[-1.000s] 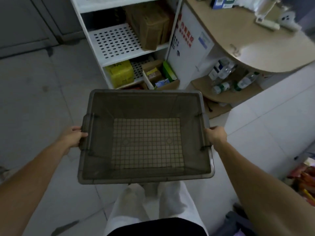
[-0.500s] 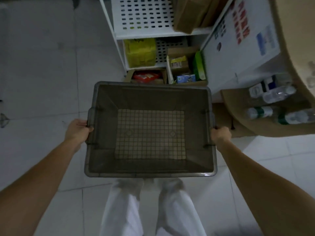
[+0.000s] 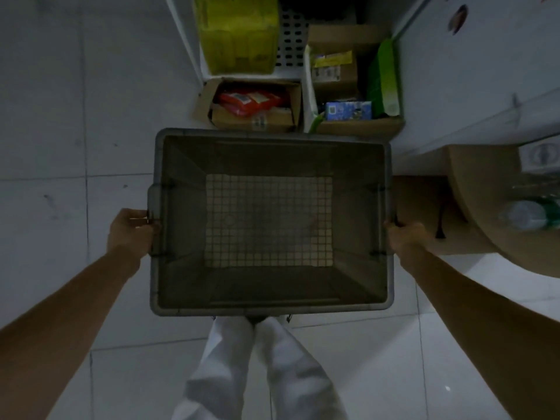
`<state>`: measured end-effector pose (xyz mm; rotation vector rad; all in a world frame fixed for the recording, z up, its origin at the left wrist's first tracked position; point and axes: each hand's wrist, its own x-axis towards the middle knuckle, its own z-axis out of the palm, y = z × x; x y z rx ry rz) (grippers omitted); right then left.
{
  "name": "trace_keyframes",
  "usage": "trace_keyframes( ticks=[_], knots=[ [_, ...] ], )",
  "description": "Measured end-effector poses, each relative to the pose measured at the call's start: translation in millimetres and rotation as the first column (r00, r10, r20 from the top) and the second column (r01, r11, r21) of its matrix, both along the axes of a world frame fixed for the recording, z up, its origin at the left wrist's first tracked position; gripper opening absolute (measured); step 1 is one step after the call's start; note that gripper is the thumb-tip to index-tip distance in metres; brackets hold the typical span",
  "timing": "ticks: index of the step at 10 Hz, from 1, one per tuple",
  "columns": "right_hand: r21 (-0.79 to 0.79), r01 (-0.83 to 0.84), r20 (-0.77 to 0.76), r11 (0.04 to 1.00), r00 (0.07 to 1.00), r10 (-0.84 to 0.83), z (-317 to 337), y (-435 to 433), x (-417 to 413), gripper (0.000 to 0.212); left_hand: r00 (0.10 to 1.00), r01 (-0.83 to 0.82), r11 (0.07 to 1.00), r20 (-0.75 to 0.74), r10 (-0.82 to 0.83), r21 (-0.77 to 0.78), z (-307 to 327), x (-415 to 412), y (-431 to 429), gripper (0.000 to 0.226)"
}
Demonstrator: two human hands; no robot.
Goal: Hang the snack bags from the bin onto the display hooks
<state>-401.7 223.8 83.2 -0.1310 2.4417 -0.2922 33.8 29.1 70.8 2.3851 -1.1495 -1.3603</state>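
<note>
- Your left hand (image 3: 131, 228) grips the handle lip on the left edge of the bin (image 3: 272, 309). The fingers are curled round the lip and the tips are hidden beneath it.
- Your right hand (image 3: 404, 237) grips the matching lip on the right edge. The fingers are wrapped under the rim and only the back of the hand shows.
- The bin is grey, translucent and rectangular. You hold it level between both hands above the tiled floor (image 3: 45, 131), with your white trouser legs (image 3: 230, 359) below its near edge.
- Its gridded bottom is in full view, with pale floor showing through.
- Just past the bin's far edge, towards the left corner, is an open cardboard box (image 3: 295, 98) holding red packets (image 3: 248, 101).
- Past the far right corner, a second box (image 3: 360, 127) holds a blue carton (image 3: 348, 110) and a green pack (image 3: 383, 77).
- A yellow package (image 3: 236, 31) sits on the white shelf unit (image 3: 188, 50), above the first box.
- Well right of the bin, a clear bottle (image 3: 527, 214) lies on a curved wooden shelf (image 3: 478, 207).
</note>
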Motion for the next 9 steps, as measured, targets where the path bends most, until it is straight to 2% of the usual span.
trace_keyframes(
  ticks=[3,4,5,6,7,8,9],
  knots=[
    [-0.066,0.032,0.057,0.997,0.998,-0.028,-69,-4,-10,0.007,0.999,-0.024,1.0,-0.021,0.023,-0.006,-72,-14,-8,0.033],
    [-0.117,0.01,0.093,0.993,0.996,0.001,-83,-7,-10,0.017,1.0,-0.014,1.0,-0.005,0.014,-0.002,-82,-20,-8,0.039],
    [-0.162,0.068,0.243,0.984,0.97,-0.027,-90,-12,-7,0.027,0.991,-0.106,0.994,-0.074,0.108,0.028,-90,-28,-2,0.05],
    [-0.171,0.097,0.289,0.98,0.956,-0.044,-99,-13,-4,0.056,0.985,-0.116,0.993,-0.129,0.118,0.023,-94,-23,5,0.052],
    [-0.131,0.07,0.279,0.989,0.96,-0.031,-129,-2,-12,0.105,0.994,0.048,0.998,-0.099,-0.045,0.032,-88,-25,9,0.058],
    [-0.027,-0.068,0.167,0.997,0.983,0.071,-98,-17,16,0.094,0.976,0.213,0.976,-0.048,-0.21,0.052,-80,-35,16,0.057],
    [0.015,-0.128,0.186,0.992,0.975,0.123,-80,-20,29,0.076,0.943,0.323,0.943,0.051,-0.328,0.083,-78,-45,24,0.053]
  ],
)
